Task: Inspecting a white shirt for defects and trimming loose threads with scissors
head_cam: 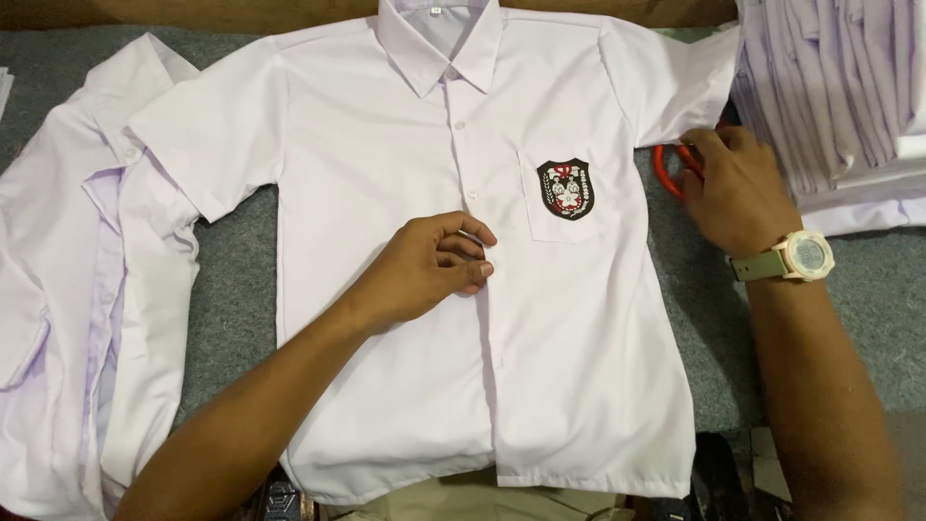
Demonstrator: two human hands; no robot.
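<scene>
Head view looks straight down on a white short-sleeved shirt [405,386] spread flat, front up, on a desk [231,299] covered in grey felt-like cloth. Its collar points away from the person, its hem lies at the near edge, and both sleeves are spread out to the sides. On the chest pocket sits a dark shield-shaped badge [566,188] with red and white stitching.

At the middle of the shirt, the left hand [424,270] rests on the button placket, fingers curled inward with the tips pinched narrowly at the fabric edge, just below the row of fastened buttons; below the hand the front stands slightly open.

Over at the shirt's far side, the right hand [735,188] lies on the desk just beside the sleeve, fingers closed over a red-handled tool [666,172], probably scissors, of which only a curved red loop shows. I cannot tell whether it is gripped or only covered. A pale watch [805,256] on a green strap circles that wrist.

More white shirts lie about: one crumpled and open [58,289] on the left side of the desk, and a folded stack [839,96] beyond the right hand.
</scene>
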